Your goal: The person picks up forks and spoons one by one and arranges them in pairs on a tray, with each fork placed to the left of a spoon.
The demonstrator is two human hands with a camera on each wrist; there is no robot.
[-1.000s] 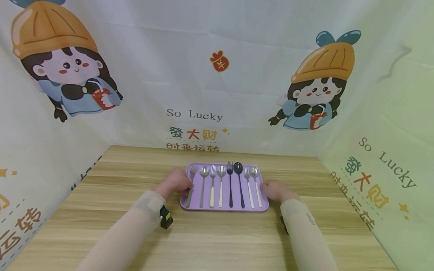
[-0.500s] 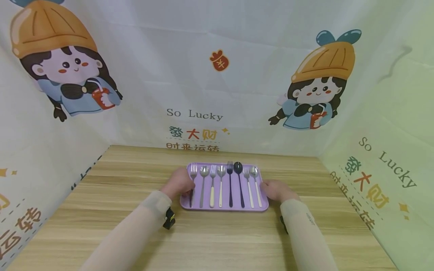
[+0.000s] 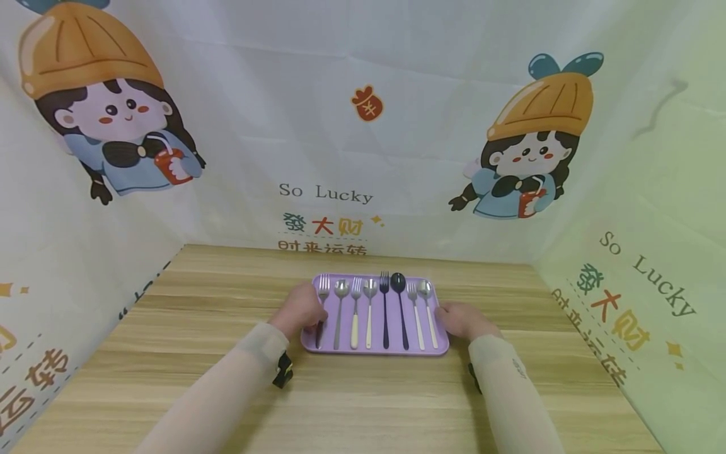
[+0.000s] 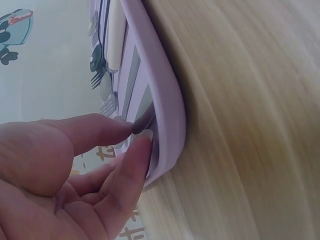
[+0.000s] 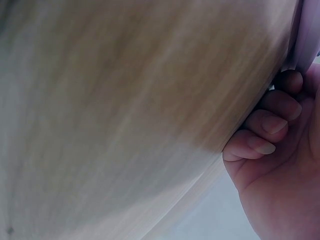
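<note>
A lilac tray (image 3: 377, 351) lies on the table, with several forks and spoons side by side in it. At its left end my left hand (image 3: 300, 309) pinches the handle of the leftmost silver fork (image 3: 324, 285) between thumb and finger. The left wrist view shows the fork handle (image 4: 145, 112) at the fingertips, close inside the tray's rim (image 4: 167, 100). My right hand (image 3: 460, 318) holds the tray's right rim. In the right wrist view its fingers (image 5: 272, 122) are curled, and the thumb's grip is mostly out of sight.
To the right of the fork lie a silver spoon (image 3: 339, 315), cream-handled cutlery (image 3: 355, 328), a black fork (image 3: 386, 315), a black spoon (image 3: 401, 309) and a white-handled pair. The wooden table (image 3: 363, 403) runs back to a printed cloth (image 3: 431, 157).
My left hand has shifted slightly right, and the leftmost fork has turned from slanting to nearly in line with its neighbours. The right hand and tray stay put.
</note>
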